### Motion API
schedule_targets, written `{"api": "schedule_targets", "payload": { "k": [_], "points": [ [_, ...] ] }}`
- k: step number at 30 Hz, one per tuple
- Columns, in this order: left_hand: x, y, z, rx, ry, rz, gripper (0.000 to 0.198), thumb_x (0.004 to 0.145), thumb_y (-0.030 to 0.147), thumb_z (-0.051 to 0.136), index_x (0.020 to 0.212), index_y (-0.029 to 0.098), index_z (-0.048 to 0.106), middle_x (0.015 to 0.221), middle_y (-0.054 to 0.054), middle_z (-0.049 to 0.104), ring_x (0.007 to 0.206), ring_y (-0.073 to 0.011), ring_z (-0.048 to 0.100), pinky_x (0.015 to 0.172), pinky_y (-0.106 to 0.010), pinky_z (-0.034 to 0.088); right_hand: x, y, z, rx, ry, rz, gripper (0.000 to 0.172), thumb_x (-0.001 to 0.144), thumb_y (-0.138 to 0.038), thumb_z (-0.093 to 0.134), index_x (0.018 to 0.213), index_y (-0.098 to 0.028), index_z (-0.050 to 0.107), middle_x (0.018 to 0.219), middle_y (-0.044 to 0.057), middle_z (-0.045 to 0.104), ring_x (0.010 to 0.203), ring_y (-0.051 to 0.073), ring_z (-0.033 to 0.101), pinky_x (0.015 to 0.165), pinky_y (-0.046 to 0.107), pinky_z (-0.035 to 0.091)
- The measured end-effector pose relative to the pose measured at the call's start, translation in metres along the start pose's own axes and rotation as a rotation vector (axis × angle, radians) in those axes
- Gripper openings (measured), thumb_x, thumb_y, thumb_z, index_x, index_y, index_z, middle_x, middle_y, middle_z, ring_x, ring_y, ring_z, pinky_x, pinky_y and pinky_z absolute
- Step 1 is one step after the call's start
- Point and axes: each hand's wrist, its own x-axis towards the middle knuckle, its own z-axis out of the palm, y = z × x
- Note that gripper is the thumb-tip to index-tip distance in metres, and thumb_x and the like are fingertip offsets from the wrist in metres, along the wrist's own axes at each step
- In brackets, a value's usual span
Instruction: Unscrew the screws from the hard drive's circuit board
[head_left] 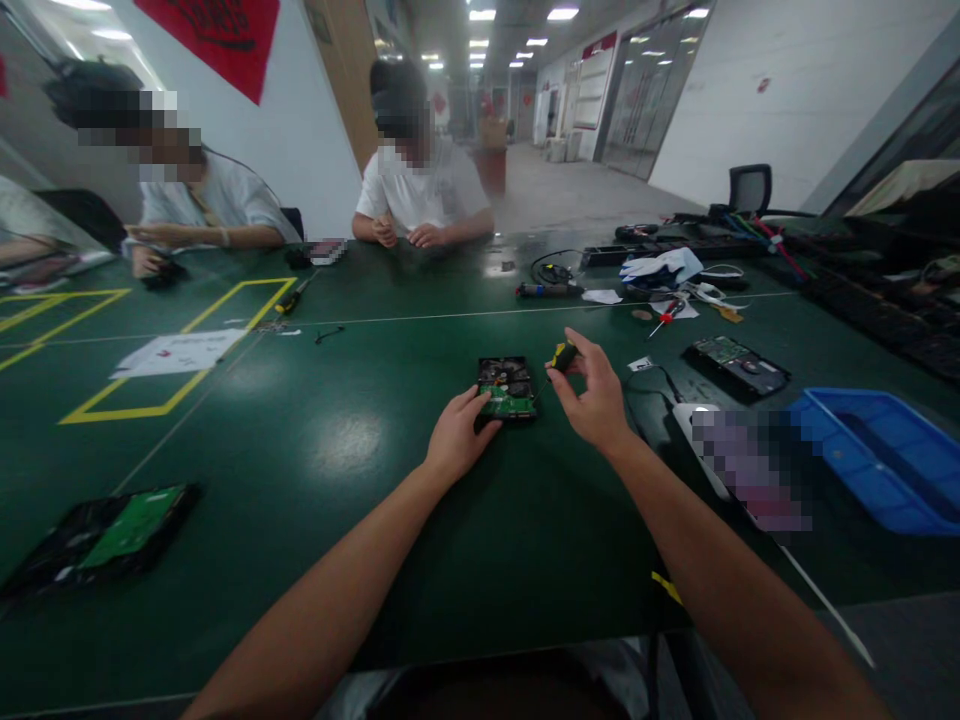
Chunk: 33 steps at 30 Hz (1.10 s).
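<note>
A hard drive (pixel 507 372) with a green circuit board lies on the dark green table in front of me. My left hand (pixel 460 428) grips its left side, fingertips on the board and thumb along the near edge. In my right hand (pixel 596 392) is a screwdriver (pixel 562 356) with a yellow and black handle, pinched between thumb and fingers. The screwdriver's thin shaft slants down to the drive's right edge; whether its tip sits in a screw is too small to tell.
Another drive (pixel 127 530) lies at the near left, a third drive (pixel 736 366) at the right. Beside a blue tray (pixel 885 460) is a blurred-out device with a cable. White gloves (pixel 660 267) and tools lie farther back. Co-workers sit across the table (pixel 360 520).
</note>
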Motion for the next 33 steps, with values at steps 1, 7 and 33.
{"api": "schedule_targets", "payload": {
  "k": [1, 7, 33],
  "points": [
    [0.000, 0.000, 0.000, 0.002, -0.001, -0.004, 0.053, 0.092, 0.037, 0.071, 0.141, 0.018, 0.062, 0.152, -0.015, 0.055, 0.140, -0.0299, 0.054, 0.118, -0.048, 0.045, 0.000, 0.001, 0.000, -0.019, 0.018, 0.000, 0.062, 0.096, -0.030, 0.066, 0.153, -0.033, 0.043, 0.131, 0.010, 0.059, 0.100, 0.027, 0.067, 0.088, 0.050, 0.062],
    [-0.001, 0.000, -0.001, 0.003, -0.012, -0.009, 0.055, 0.092, 0.037, 0.070, 0.143, 0.019, 0.060, 0.155, -0.015, 0.052, 0.142, -0.0311, 0.052, 0.117, -0.049, 0.046, -0.001, -0.003, 0.000, -0.053, 0.016, -0.035, 0.058, 0.093, -0.032, 0.070, 0.147, -0.031, 0.048, 0.132, 0.010, 0.061, 0.101, 0.028, 0.068, 0.087, 0.050, 0.062],
    [-0.002, -0.001, -0.001, -0.009, -0.009, 0.001, 0.054, 0.092, 0.035, 0.069, 0.143, 0.018, 0.060, 0.153, -0.016, 0.054, 0.141, -0.0305, 0.052, 0.117, -0.049, 0.047, -0.001, -0.007, 0.000, 0.029, -0.042, -0.001, 0.066, 0.094, -0.026, 0.065, 0.155, -0.035, 0.040, 0.136, 0.008, 0.061, 0.099, 0.025, 0.070, 0.092, 0.049, 0.062]
  ]
}}
